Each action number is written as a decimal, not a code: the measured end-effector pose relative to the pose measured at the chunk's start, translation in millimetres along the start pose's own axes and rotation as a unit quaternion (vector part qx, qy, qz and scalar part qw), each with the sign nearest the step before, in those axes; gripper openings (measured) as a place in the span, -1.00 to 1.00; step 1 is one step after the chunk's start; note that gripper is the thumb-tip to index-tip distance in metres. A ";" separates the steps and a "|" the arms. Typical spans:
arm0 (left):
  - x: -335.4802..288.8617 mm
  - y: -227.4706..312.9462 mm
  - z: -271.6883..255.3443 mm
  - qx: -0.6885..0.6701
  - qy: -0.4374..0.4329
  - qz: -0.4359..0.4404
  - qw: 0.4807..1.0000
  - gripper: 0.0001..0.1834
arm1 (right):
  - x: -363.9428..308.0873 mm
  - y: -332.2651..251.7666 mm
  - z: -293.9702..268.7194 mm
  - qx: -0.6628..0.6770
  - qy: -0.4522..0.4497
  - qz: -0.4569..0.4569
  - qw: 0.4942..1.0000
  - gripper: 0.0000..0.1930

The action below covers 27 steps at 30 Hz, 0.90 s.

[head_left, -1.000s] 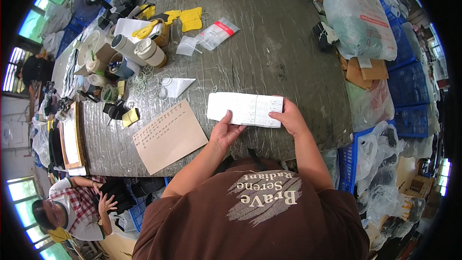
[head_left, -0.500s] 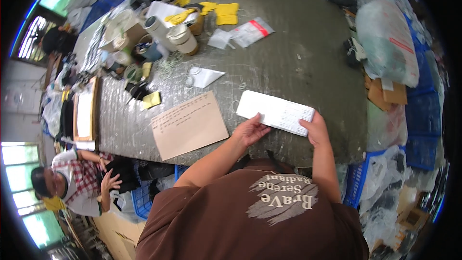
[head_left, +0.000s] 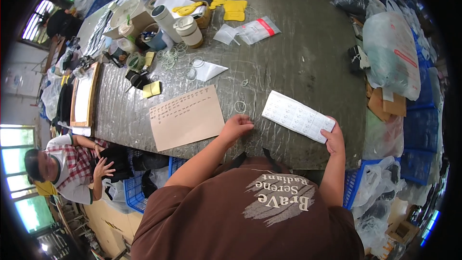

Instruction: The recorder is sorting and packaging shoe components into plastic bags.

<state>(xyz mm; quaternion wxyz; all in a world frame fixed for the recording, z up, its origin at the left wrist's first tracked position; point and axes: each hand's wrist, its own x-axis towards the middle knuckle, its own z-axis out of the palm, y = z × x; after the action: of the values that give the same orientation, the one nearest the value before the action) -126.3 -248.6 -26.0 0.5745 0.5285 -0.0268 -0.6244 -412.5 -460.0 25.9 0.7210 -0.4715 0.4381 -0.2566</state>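
Note:
My right hand [head_left: 333, 137] grips the right end of a stack of white paper sheets [head_left: 296, 114] with a printed grid, thumb on top. The stack is held over the near part of the table. My left hand [head_left: 237, 129] is off the paper, its fingers curled together low over the table. Whether anything is in those fingers cannot be seen. Just beyond them lies a pale rubber band [head_left: 240, 107], and a smaller looped band [head_left: 245, 82] is farther off. Left of my left hand lies a brown cardboard sheet [head_left: 185, 120] with rows of handwriting.
A white paper piece [head_left: 211, 71] and a heap of rubber bands [head_left: 172, 58] lie farther left. Behind them stand a lidded cup [head_left: 188, 32] and yellow scissors [head_left: 187, 8]. Clear plastic packets [head_left: 257, 30] lie mid-table. A large filled bag [head_left: 391, 50] borders the right side. Another person [head_left: 72, 168] sits at left.
My left hand has let go of the paper stack and moved left toward the rubber band. My right hand has shifted the stack a little to the right.

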 end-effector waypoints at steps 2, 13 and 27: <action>1.3 17.5 18.9 0.375 0.075 0.145 0.913 -0.45 | -3.1 1.0 -0.2 -0.068 0.006 -0.028 0.997 -0.43; 28.9 31.5 127.9 0.752 -0.069 0.460 0.467 -0.37 | -44.6 22.6 -9.5 -0.273 0.040 -0.058 0.960 -0.54; 21.1 15.0 125.6 0.787 -0.067 0.404 0.461 -0.83 | -52.4 -43.2 74.1 -0.662 -0.092 -0.269 0.693 -0.27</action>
<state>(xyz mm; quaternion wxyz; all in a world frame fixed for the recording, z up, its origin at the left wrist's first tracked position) -198.2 -341.5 25.6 0.0994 0.6432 -0.7560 -0.0699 -371.2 -403.6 98.1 0.1589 -0.9459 0.2801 -0.0380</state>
